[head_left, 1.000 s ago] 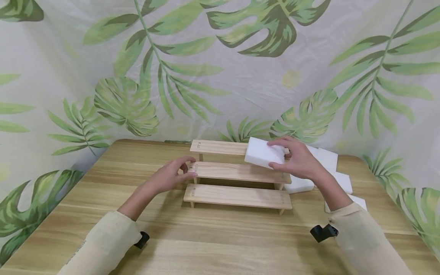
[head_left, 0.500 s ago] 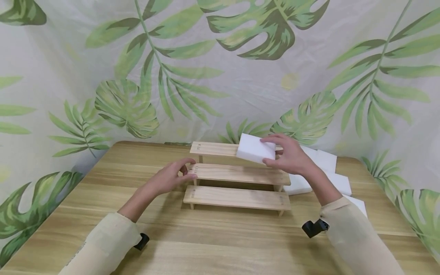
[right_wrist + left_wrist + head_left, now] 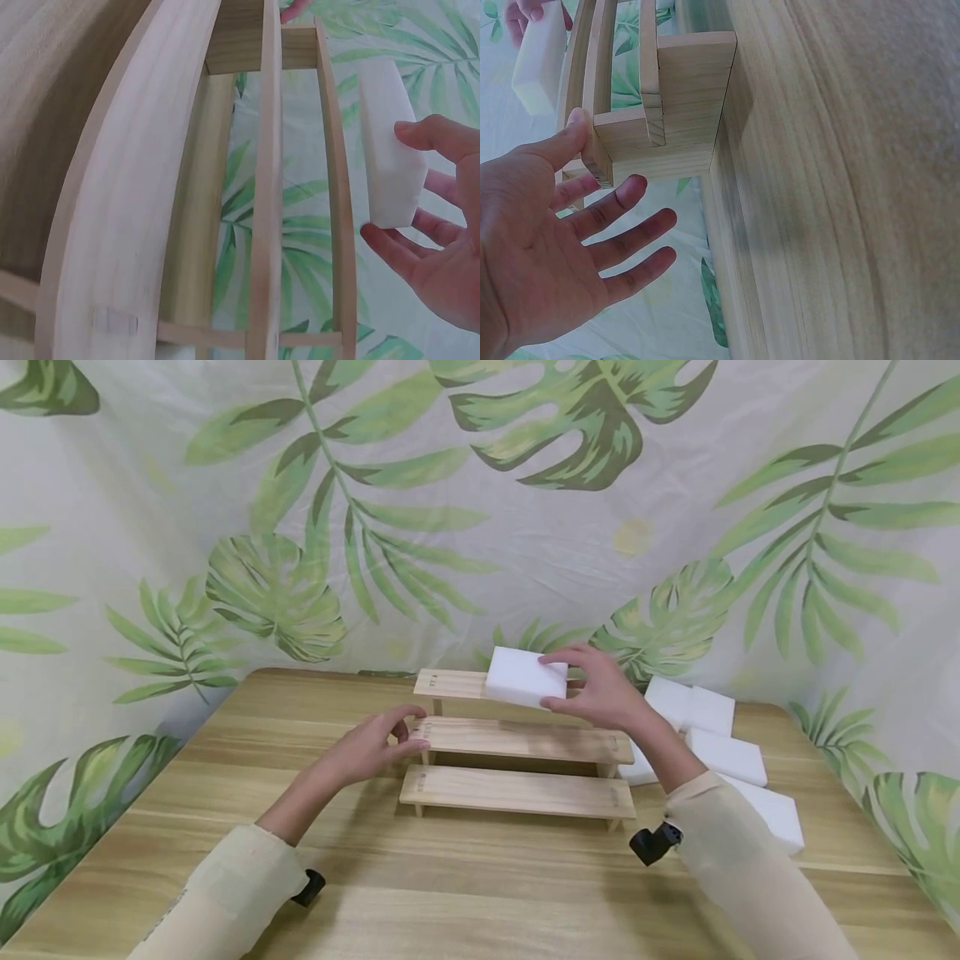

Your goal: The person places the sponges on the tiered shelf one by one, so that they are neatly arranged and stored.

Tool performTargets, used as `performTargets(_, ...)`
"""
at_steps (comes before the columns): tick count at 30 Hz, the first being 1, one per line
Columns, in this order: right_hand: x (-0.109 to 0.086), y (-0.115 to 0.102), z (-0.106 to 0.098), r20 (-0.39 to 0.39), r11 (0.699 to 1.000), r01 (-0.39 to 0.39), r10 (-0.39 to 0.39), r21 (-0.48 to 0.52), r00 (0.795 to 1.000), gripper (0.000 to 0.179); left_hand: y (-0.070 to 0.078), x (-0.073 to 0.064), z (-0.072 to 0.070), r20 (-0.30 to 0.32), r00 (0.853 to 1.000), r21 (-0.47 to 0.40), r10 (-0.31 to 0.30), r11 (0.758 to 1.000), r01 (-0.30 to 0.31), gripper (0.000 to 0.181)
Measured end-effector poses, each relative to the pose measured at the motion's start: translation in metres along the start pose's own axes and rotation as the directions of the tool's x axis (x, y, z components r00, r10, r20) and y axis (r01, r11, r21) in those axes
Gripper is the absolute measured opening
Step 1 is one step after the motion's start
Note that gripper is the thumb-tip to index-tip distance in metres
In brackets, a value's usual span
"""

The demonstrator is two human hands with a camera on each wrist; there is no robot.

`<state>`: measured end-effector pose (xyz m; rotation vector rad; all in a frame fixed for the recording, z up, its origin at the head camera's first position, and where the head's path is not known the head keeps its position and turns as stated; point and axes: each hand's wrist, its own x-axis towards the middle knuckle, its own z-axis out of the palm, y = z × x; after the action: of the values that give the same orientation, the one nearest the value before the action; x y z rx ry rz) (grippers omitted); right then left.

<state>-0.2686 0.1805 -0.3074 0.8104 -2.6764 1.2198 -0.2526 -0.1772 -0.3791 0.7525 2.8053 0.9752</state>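
Right hand (image 3: 592, 689): fingers grasping a white foam block (image 3: 525, 675) by its right end, thumb on one side and the other fingers opposite.
White foam block: in the air just above the top tier (image 3: 450, 682); the right wrist view shows a gap between the two.
Left hand (image 3: 367, 747): thumb and forefinger pinching the left end of the middle tier (image 3: 540, 740); its other three fingers are spread and touch nothing.
Three-tier wooden stand (image 3: 517, 792): upright on the desk (image 3: 480, 885), stepped, lowest tier nearest the person, dark marks near the left ends of its tiers.
Other foam blocks (image 3: 726, 756): at least five, white, lying on the desk right of the stand, partly hidden by the right forearm.
Sleeves (image 3: 240, 877): pale beige, a black device (image 3: 655, 843) near each cuff.
Backdrop (image 3: 540, 560): pale cloth printed with green leaves, behind the desk.
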Motion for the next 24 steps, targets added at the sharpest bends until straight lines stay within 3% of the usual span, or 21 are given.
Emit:
performTargets(8,0.011,-0.002,0.009,0.013,0.997,0.018,-0.017,-0.074,1.0,0.05,-0.001,0.0,0.0,0.001,1.0,-0.006,-0.003,1.0,0.003,0.053)
performTargets(24,0.026,-0.004,0.017,0.03,0.999,-0.008,0.009,-0.046,1.0,0.041,0.002,-0.001,-0.001,0.028,0.999,-0.017,-0.022,1.0,0.023,0.053)
